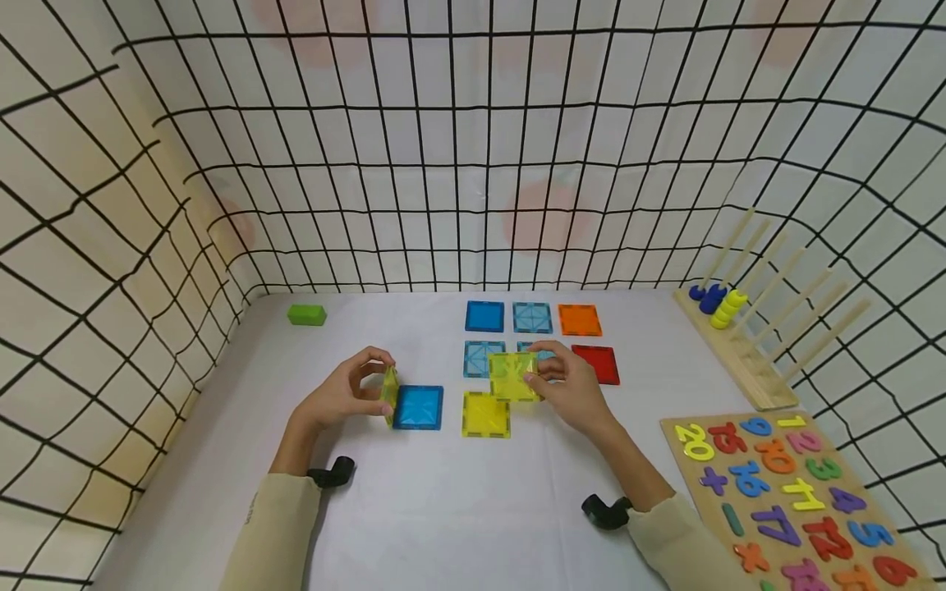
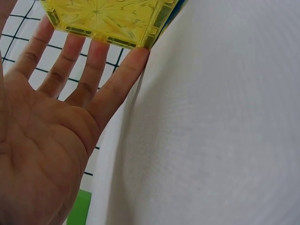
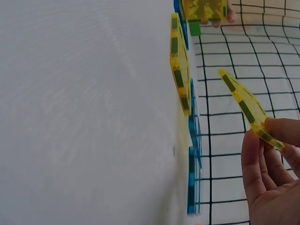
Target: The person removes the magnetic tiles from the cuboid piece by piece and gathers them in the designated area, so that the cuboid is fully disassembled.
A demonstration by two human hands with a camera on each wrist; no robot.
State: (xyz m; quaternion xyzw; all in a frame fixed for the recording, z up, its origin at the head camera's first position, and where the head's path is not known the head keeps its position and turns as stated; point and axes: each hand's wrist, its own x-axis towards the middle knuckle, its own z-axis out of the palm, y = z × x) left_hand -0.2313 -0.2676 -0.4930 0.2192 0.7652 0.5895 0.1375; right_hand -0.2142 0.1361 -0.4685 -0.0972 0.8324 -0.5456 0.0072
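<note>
My left hand point(image 1: 336, 398) grips a clear yellow square tile point(image 1: 390, 396) between thumb and fingers, standing it upright along the left edge of a flat blue tile point(image 1: 420, 409). In the left wrist view, fingertips touch the lower rim of that yellow tile point(image 2: 103, 18). My right hand point(image 1: 580, 396) pinches another clear yellow tile point(image 1: 512, 376) by its right edge, raised off the table; the right wrist view shows this tile point(image 3: 246, 105) tilted between thumb and fingers. Below it a third yellow tile point(image 1: 485, 420) lies flat. Behind, a light blue tile point(image 1: 534, 348) is partly hidden.
Further back lie dark blue point(image 1: 484, 316), light blue point(image 1: 532, 317), orange point(image 1: 580, 320) and red point(image 1: 600, 364) tiles. A green block point(image 1: 306, 315) sits back left. To the right are a pegged wooden base point(image 1: 769, 392) with rings and a number board point(image 1: 746, 443). Black mesh point(image 1: 473, 164) surrounds the table.
</note>
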